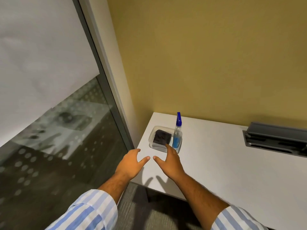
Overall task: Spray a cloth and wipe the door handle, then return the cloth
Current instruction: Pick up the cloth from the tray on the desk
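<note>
Both grips released: left hand (131, 163) and right hand (171, 161) hover empty above the surface (216, 163). Dark cloth (162, 136), probably folded, lies in the clear tray (152, 138) just beyond the right fingertips; soft, light, pinch its top. Spray bottle (177, 135) stands beside it, slender, tippable.

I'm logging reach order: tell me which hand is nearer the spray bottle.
Right. The right hand reaches just below the spray bottle, fingers at the clear tray's near edge. The left hand hovers farther left over the table corner, empty.
</note>
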`<move>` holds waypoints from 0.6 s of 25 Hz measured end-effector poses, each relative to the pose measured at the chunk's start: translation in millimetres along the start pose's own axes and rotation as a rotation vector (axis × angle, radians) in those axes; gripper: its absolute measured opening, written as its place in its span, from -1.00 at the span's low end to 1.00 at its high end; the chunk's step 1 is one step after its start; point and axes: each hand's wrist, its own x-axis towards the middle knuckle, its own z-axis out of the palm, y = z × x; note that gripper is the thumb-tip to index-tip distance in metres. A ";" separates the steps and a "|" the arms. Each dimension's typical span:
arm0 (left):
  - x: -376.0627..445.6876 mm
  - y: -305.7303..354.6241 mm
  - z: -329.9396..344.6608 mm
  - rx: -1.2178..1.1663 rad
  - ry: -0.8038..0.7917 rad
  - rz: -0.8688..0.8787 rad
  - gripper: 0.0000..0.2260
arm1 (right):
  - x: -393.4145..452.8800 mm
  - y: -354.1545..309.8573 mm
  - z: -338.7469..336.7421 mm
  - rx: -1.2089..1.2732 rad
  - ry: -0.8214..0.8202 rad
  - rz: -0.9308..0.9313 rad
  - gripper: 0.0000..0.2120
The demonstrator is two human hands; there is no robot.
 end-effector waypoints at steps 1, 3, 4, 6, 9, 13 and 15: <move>13.0 6.5 -2.1 0.010 -0.007 -0.018 -0.37 | 14.8 0.8 -5.5 0.032 -0.022 -0.002 -0.15; 37.0 18.4 -4.1 0.022 -0.011 -0.045 -0.38 | 43.8 2.2 -15.5 0.112 -0.050 -0.007 -0.20; 47.9 23.4 -3.1 0.018 -0.014 -0.056 -0.38 | 56.4 3.6 -18.7 0.144 -0.061 -0.010 -0.23; 68.7 32.9 -2.2 0.018 -0.029 -0.070 -0.38 | 77.7 6.4 -22.2 0.178 -0.080 -0.002 -0.25; 100.3 41.3 -1.3 0.016 -0.054 -0.067 -0.39 | 100.8 9.9 -19.1 0.266 -0.166 0.080 -0.33; 144.1 44.8 11.4 -0.057 -0.074 -0.045 -0.40 | 117.1 14.7 -6.3 0.164 -0.126 0.073 -0.33; 165.9 45.3 21.3 -0.162 -0.122 -0.044 -0.42 | 122.3 15.6 1.2 0.170 -0.129 0.091 -0.37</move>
